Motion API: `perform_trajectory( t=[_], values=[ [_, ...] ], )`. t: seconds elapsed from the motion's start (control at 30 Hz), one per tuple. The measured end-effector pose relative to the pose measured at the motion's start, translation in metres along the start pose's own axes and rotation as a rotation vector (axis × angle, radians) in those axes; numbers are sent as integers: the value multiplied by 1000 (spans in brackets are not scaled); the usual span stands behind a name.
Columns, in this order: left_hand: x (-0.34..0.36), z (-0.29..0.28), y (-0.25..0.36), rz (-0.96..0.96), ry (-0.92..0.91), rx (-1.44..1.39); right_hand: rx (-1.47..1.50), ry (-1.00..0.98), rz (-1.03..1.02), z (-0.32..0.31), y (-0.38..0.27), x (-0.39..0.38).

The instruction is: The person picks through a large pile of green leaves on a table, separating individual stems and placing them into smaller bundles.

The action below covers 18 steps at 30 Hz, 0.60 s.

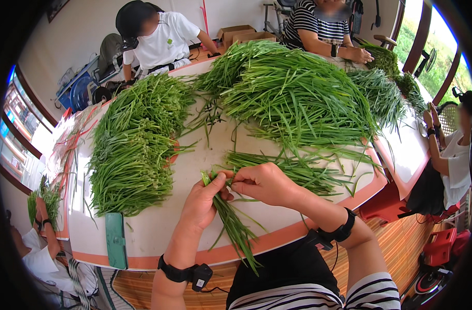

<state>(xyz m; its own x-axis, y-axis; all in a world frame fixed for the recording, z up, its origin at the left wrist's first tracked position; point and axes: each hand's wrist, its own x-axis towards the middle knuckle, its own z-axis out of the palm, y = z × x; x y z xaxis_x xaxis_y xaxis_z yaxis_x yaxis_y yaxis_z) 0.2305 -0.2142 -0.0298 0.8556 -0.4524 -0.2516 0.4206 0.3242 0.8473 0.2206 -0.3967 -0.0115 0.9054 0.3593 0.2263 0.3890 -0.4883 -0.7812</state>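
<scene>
My left hand (202,201) is closed round a small bunch of garlic chives (233,223), whose leaf tips hang down toward my lap. Close beside its thumb, my right hand (266,182) has its fingers drawn together in a pinch; what lies between them is too small to make out. A flat spread of loose chives (298,173) lies on the table just beyond my right hand. Farther off rises a big heap of chives (298,93). On the left, bundled chives (135,150) are stacked in a long row.
The white table (192,243) has an orange edge. A green phone case (115,240) lies at its near left edge, and red ties (70,142) spread along the far left. Several people sit around, some handling greens. A red stool (383,204) stands right of the table.
</scene>
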Motion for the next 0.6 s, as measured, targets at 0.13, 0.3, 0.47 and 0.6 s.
perform_trajectory(
  t=[0.13,0.3,0.47,0.6],
  values=[
    [-1,-5,1,65,125,-66,-87,86,10,-11,16,1],
    [0,-8,1,78,118,-85,-475,105,5,-9,28,4],
    [2,-3,3,88,80,-55,-564,82,16,-9,35,9],
    [1,-7,2,61,45,-77,-284,109,89,-22,22,4]
  ],
)
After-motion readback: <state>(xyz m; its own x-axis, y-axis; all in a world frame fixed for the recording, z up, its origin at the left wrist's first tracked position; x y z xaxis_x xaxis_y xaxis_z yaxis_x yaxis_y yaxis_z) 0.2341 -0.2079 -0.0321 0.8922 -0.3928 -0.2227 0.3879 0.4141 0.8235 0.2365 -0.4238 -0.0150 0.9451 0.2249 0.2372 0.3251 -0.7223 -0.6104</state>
